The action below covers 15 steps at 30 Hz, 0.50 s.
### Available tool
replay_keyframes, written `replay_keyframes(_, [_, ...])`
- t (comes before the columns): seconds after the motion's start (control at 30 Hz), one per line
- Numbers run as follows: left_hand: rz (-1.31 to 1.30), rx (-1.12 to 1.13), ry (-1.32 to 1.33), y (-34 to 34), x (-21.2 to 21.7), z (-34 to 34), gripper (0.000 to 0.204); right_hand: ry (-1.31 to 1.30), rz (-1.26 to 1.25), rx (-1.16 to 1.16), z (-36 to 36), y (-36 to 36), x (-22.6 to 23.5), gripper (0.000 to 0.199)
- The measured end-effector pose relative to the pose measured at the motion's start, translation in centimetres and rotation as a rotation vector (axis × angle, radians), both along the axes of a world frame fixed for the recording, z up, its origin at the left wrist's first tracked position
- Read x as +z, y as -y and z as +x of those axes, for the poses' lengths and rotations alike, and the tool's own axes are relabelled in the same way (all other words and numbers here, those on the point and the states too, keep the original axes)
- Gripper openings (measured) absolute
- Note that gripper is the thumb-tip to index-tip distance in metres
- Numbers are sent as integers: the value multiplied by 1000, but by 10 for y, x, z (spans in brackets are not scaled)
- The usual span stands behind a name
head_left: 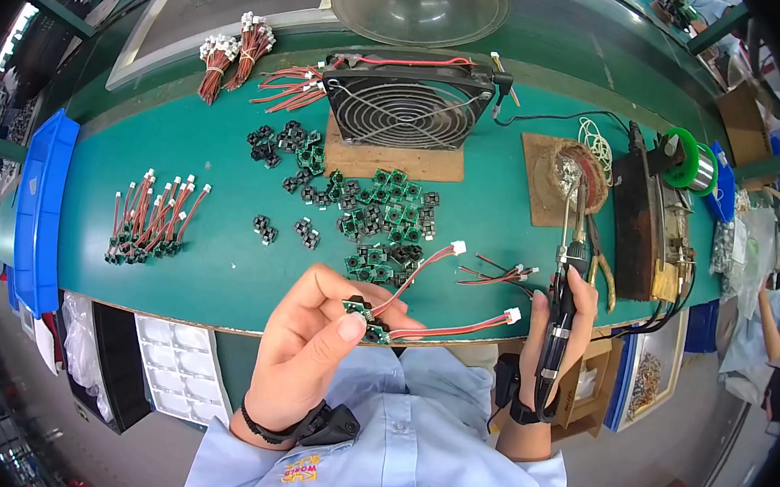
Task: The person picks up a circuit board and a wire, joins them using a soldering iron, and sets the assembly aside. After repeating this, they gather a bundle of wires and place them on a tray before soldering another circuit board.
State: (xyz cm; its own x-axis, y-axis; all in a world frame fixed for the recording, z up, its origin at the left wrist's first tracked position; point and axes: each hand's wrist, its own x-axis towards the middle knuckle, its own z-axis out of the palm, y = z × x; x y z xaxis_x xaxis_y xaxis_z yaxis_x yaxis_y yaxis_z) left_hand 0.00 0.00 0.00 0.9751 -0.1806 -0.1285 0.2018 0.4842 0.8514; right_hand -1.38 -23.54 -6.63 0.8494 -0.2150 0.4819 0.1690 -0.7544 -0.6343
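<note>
In front of black square fan: left hand pinching green wired circuit boards; front-right: right hand gripping black soldering iron.

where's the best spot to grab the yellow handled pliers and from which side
Probably by the yellow handles of the pliers, coming from the person's near side: the handles point toward the person and the head points away. Approaching slightly from the right seems safer, since the soldering iron in the right hand is close on the left.
</note>
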Motion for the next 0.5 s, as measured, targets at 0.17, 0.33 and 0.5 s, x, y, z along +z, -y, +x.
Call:
replay_keyframes(0.17, [-53,0,90,-21,-17,1,19,-16,171,25,-3,-2,1,39])
replay_keyframes(0.33, [85,361,3,-103,-36,-9,15,-23,376,37,0,-3,-2,23])
replay_keyframes(0.5, [576,584,-70,-190,-77,-22,16,3,-88,250,9,-1,-1,28])
